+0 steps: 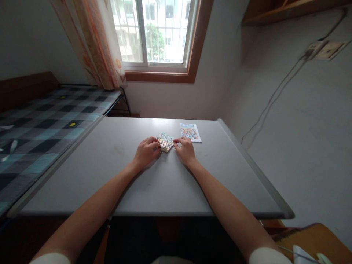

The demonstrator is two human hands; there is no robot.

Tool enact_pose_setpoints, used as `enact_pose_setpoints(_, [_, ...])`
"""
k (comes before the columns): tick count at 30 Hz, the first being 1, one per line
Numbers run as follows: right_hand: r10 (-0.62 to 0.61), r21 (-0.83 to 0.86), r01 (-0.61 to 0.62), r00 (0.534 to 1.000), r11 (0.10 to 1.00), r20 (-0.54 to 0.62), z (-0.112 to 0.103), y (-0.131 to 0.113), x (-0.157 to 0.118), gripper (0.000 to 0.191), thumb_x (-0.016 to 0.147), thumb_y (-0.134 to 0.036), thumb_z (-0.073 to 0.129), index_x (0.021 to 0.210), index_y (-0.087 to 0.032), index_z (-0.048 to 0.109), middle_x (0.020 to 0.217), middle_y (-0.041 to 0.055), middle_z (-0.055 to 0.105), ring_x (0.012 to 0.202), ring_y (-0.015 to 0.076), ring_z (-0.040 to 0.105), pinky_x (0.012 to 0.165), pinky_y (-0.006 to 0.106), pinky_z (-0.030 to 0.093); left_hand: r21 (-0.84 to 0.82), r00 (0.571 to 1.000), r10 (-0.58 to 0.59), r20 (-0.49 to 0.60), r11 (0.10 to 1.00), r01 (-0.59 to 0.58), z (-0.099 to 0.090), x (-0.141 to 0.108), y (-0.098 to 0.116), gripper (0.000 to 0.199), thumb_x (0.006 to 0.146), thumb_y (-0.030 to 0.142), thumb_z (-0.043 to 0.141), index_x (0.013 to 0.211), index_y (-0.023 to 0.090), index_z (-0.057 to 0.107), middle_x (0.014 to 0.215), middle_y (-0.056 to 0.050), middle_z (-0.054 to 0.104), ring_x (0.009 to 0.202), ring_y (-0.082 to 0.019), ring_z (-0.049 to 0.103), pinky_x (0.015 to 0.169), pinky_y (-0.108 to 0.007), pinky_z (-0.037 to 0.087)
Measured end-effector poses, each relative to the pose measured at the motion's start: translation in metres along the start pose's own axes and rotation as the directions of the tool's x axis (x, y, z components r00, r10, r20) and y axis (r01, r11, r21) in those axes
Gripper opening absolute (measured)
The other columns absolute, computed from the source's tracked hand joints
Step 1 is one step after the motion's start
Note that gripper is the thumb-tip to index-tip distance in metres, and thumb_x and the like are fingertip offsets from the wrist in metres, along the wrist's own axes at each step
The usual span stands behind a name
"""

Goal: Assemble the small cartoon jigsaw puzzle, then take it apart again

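Observation:
A small jigsaw puzzle (pixel 166 141) with many tiny, multicoloured pieces lies between my hands on the grey-white table (pixel 115 146), one corner pointing toward me. My left hand (pixel 147 150) has its fingers closed at the puzzle's left edge. On the other side my right hand (pixel 186 149) pinches at the right corner with thumb and forefinger. Whether a loose piece is in either pinch is too small to tell. Just behind my right hand lies a printed picture card (pixel 190 131) with a white border, its lower left part covered by my fingers.
Left of the table stands a bed (pixel 55 117) with a checked cover. A window (pixel 156 33) with an orange curtain (pixel 93 44) is ahead. Cables (pixel 271 99) hang from a socket on the right wall. A wooden seat (pixel 316 242) is at lower right.

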State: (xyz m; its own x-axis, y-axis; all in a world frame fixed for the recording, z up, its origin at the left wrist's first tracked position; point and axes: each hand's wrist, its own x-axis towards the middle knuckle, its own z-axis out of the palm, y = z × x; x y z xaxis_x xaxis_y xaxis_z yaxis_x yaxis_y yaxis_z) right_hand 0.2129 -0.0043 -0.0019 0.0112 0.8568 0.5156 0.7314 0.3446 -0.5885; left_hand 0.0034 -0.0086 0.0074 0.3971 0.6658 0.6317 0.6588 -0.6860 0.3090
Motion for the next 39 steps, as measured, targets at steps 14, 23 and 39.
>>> enact_pose_setpoints(14, [-0.324, 0.260, 0.263, 0.917, 0.929, 0.231, 0.014, -0.007, -0.007, 0.009, 0.084, -0.022, 0.065, 0.087, -0.019, 0.073, 0.082, 0.0042, 0.065, 0.082, 0.0166, 0.057, 0.081, 0.031, 0.045, -0.028, 0.993, -0.095, 0.074, 0.995, 0.098, -0.001, -0.001, 0.005, 0.009, 0.085, 0.026, 0.060, 0.079, 0.021, 0.064, 0.082, -0.002, 0.063, 0.074, -0.015, 0.061, 0.069, -0.026, 0.046])
enact_pose_setpoints(23, [-0.224, 0.243, 0.179, 0.959, 0.954, 0.175, 0.006, -0.009, -0.004, 0.010, 0.084, -0.017, 0.061, 0.080, -0.019, 0.071, 0.076, 0.0020, 0.061, 0.075, 0.0140, 0.056, 0.072, 0.026, 0.044, -0.117, 0.987, -0.157, 0.031, 0.980, 0.160, -0.001, -0.001, 0.007, 0.014, 0.084, 0.026, 0.058, 0.072, 0.020, 0.057, 0.077, 0.000, 0.061, 0.068, -0.013, 0.057, 0.065, -0.025, 0.045])
enact_pose_setpoints(39, [-0.127, 0.271, 0.079, 0.978, 0.959, 0.165, 0.007, -0.006, -0.003, 0.012, 0.081, -0.016, 0.061, 0.083, -0.018, 0.073, 0.081, 0.0032, 0.062, 0.071, 0.0124, 0.058, 0.071, 0.026, 0.049, -0.044, 0.978, -0.028, 0.209, 0.998, 0.038, 0.002, -0.003, -0.002, 0.014, 0.082, 0.037, 0.068, 0.082, 0.024, 0.073, 0.085, -0.002, 0.064, 0.078, -0.017, 0.060, 0.072, -0.029, 0.048])
